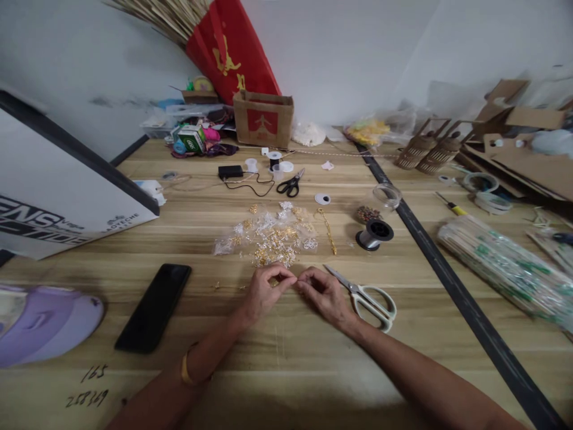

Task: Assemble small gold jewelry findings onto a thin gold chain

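My left hand (265,291) and my right hand (326,294) meet over the wooden table, fingertips almost touching. Each is closed in a pinch, and whatever lies between the fingers is too small to make out. Just beyond them spreads a heap of small gold and silver beads and findings (276,236), partly in clear plastic bags. Tiny gold pieces (218,286) lie in a line to the left of my left hand. White-handled scissors (367,300) rest beside my right hand, blades pointing away. Farther out are a gold chain (329,232) and a spool of thin wire (375,235).
A black phone (153,307) and a purple visor (49,325) lie at left, near a large white box (58,185). Black scissors (290,183) and small spools stand farther back. Plastic-wrapped sticks (505,263) lie at right beyond a black strip (441,280).
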Action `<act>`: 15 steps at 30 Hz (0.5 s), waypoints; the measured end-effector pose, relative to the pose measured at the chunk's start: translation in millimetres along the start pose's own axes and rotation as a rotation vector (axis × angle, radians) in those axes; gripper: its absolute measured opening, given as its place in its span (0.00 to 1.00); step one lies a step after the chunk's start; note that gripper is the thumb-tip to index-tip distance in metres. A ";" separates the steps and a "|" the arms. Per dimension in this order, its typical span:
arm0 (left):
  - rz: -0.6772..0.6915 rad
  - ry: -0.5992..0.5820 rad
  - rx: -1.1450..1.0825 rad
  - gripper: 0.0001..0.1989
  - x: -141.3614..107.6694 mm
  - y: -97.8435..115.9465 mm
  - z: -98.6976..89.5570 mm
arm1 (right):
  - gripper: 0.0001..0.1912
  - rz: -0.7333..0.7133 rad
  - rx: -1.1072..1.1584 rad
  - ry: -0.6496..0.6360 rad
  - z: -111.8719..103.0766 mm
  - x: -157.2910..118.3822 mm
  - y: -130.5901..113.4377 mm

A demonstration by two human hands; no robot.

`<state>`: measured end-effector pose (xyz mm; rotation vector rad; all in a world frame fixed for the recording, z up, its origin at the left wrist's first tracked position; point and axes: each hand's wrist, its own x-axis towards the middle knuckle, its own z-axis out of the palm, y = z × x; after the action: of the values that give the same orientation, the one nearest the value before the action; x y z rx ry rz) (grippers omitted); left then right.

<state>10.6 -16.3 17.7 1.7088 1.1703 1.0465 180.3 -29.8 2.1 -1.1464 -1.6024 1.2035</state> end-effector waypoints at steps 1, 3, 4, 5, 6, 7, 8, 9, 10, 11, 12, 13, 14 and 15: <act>0.003 -0.005 0.013 0.06 -0.2 -0.5 -0.1 | 0.11 -0.012 -0.025 -0.002 -0.7 0.1 -1.4; 0.006 -0.004 0.034 0.06 -0.4 -0.9 -0.7 | 0.11 -0.036 -0.064 -0.005 -1.9 0.3 -3.6; 0.005 0.002 0.045 0.07 -0.2 -0.9 -1.7 | 0.11 -0.046 -0.079 -0.003 -2.3 0.4 -4.5; 0.000 0.013 0.058 0.06 0.4 -0.9 -3.3 | 0.11 -0.051 -0.091 0.001 -2.6 0.4 -5.1; -0.011 0.034 0.071 0.06 1.5 -1.1 -5.9 | 0.11 -0.053 -0.101 0.005 -2.7 0.4 -5.5; -0.028 0.063 0.085 0.06 3.1 -1.9 -9.5 | 0.11 -0.054 -0.107 0.010 -2.8 0.4 -5.6; -0.048 0.098 0.099 0.06 5.2 -3.3 -14.2 | 0.10 -0.054 -0.110 0.013 -2.7 0.3 -5.6; -0.070 0.151 0.109 0.06 7.9 -5.4 -19.9 | 0.10 -0.052 -0.111 0.014 -2.7 0.3 -5.3; -0.092 0.206 0.128 0.07 11.0 -8.4 -26.5 | 0.10 -0.054 -0.113 0.015 -2.6 0.3 -4.9; -0.106 0.252 0.154 0.07 14.3 -12.1 -33.7 | 0.10 -0.059 -0.117 0.016 -2.6 0.4 -4.3; -0.122 0.298 0.182 0.08 17.5 -16.3 -41.2 | 0.10 -0.069 -0.122 0.018 -2.6 0.5 -3.7; -0.145 0.308 0.198 0.08 20.5 -20.7 -48.5 | 0.10 -0.083 -0.129 0.021 -2.6 0.6 -3.1; -0.162 0.300 0.218 0.09 23.1 -25.2 -55.1 | 0.10 -0.097 -0.136 0.024 -2.7 0.7 -2.5; -0.167 0.291 0.245 0.09 25.2 -29.3 -60.8 | 0.10 -0.110 -0.139 0.027 -2.7 0.8 -2.0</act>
<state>-48.7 24.7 16.1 1.6420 1.6565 1.1089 182.3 -28.7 4.7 -1.1405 -1.7275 1.0147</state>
